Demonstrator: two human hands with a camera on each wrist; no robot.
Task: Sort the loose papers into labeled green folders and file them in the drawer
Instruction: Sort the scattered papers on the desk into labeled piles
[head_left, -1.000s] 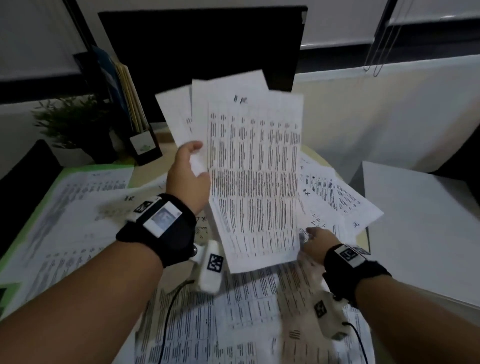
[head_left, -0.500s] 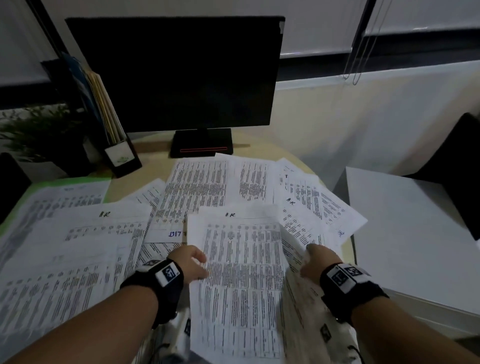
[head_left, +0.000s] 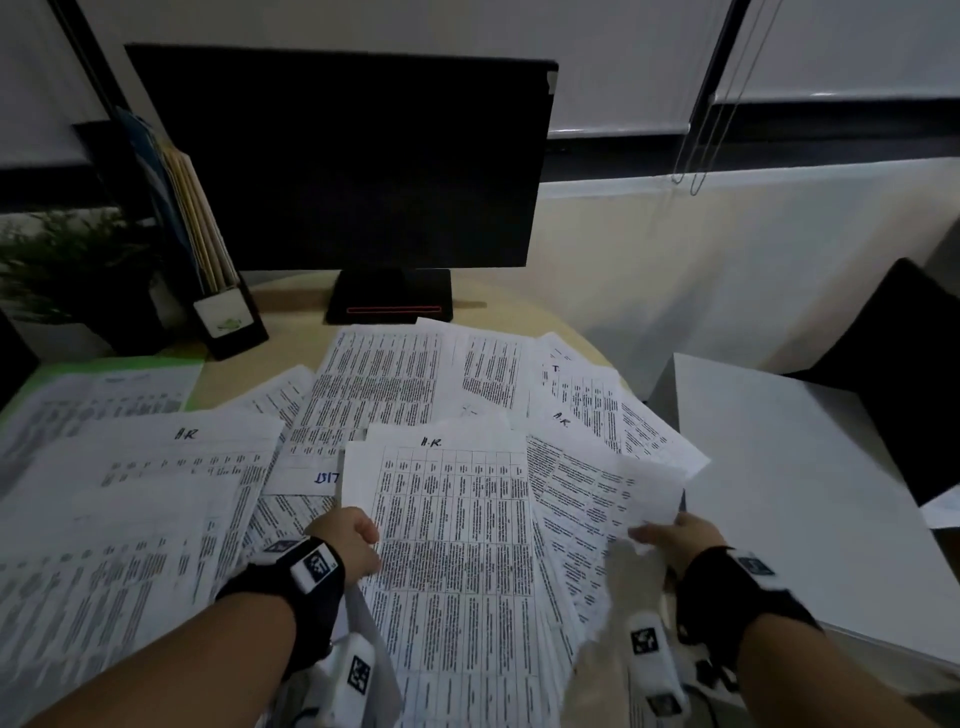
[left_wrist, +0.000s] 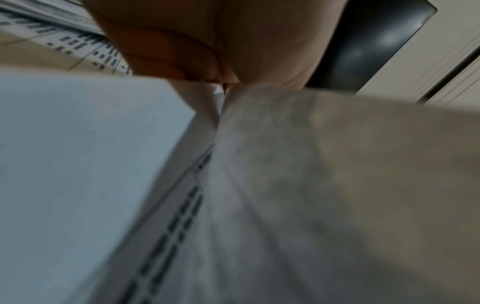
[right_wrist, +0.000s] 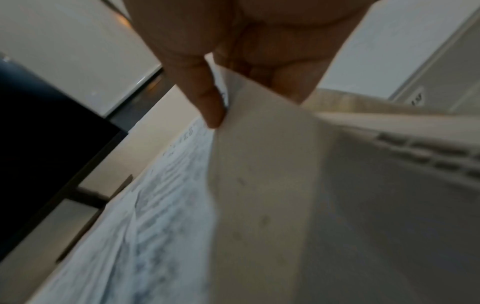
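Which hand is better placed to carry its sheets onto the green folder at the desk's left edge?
Left, probably. The left hand already grips the H.R. sheets and is nearer the green folder. The right hand pinches another sheet on the far side.

A monitor (head_left: 337, 156) stands at the back of the counter (head_left: 296, 332). To its left is an upright file holder (head_left: 228, 317), with a plant (head_left: 67, 260) further left. Loose papers (head_left: 395, 384) lie overlapped across the counter in front of the monitor. A folder (head_left: 192, 379) lies at the left under some sheets. Nearest the viewer, a stack of sheets (head_left: 452, 545) lies between the left hand (head_left: 348, 540) and right hand (head_left: 680, 540). Another surface (head_left: 789, 493) sits to the right of the counter
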